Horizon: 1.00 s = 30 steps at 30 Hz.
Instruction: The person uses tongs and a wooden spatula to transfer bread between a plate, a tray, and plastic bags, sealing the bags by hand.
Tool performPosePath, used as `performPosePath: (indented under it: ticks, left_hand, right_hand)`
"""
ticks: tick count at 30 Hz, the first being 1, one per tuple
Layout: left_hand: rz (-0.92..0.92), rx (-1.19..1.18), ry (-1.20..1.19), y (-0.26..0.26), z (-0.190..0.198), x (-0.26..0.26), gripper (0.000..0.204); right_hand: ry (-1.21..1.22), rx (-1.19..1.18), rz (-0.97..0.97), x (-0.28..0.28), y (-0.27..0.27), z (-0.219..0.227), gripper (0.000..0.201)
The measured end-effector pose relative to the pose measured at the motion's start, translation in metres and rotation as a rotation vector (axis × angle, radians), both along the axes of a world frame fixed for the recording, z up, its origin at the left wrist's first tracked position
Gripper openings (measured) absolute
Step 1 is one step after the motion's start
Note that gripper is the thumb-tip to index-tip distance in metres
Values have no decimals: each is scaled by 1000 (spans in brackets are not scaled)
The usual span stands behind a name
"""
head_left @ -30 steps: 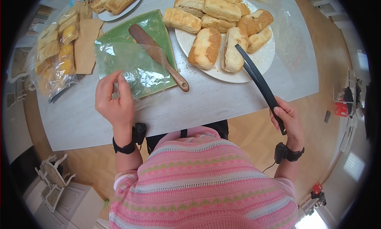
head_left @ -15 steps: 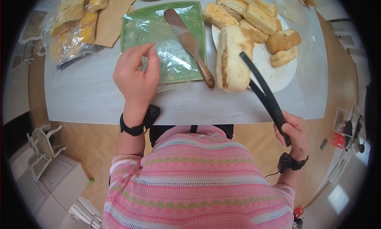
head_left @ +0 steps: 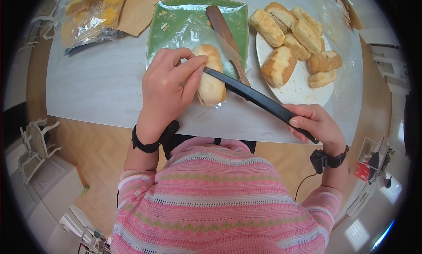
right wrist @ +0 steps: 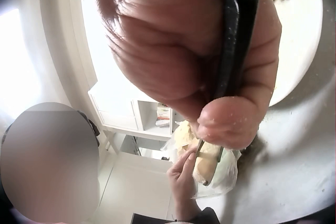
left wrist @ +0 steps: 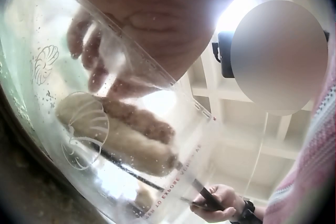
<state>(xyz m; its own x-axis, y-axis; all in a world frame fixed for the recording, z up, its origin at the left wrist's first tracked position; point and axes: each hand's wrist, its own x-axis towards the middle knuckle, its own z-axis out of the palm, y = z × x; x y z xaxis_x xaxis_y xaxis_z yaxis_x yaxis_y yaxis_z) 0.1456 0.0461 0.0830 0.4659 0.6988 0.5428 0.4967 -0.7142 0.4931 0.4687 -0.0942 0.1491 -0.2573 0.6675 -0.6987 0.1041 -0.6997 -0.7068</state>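
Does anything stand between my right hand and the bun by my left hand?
Only the black tongs span from your right hand to the bun; whether film from the clear bag also comes between is unclear.

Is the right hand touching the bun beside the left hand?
Apart. The head view shows it: the right hand holds one end of the tongs, whose length separates it from the bun.

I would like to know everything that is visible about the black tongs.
The black tongs are long and slim, with two arms and a smooth surface that looks like plastic. The right hand grips them near one end; they slant toward the left hand. Their other end holds a bread roll between the arms; one arm shows through the clear bag. Whether the left hand touches them is unclear.
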Motion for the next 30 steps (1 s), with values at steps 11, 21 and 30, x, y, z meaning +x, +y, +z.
performPosePath:
  ticks: [11, 21, 30]
  left_hand:
    - [30, -27, -20, -6, -16, -8, 24]
    - [203, 131, -79, -19, -35, -8, 22]
    - [210, 145, -65, -26, -23, -2, 20]
  right_hand:
    - [-508, 266, 96, -37, 19, 8, 39]
    - [-672, 488, 157, -29, -28, 19, 42]
    - [-710, 607, 209, -53, -10, -16, 37]
